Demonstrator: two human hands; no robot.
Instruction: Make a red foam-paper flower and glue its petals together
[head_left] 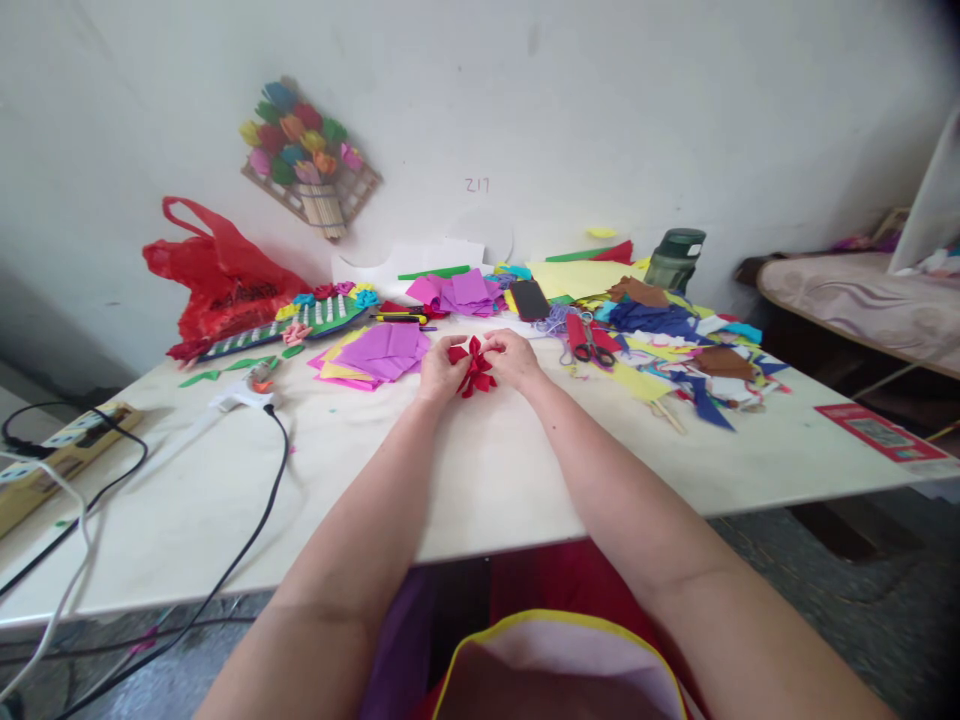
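Observation:
Between my two hands, over the middle of the white table [480,460], is a red paper flower [478,372] with pointed petals. My left hand [444,368] pinches its left side with thumb and fingers. On the opposite side, my right hand [512,357] has its fingertips closed on the flower's petals. Just left of my hands lies a stack of purple, pink and yellow paper sheets [386,350]. To the right are scissors [592,345] with dark handles, resting on red paper.
A hot glue gun [244,392] with a black cord lies left, near a power strip [67,450]. Behind are a red plastic bag [217,280], a phone [529,299] and a green bottle [675,258]. Paper scraps [720,360] cover the right side.

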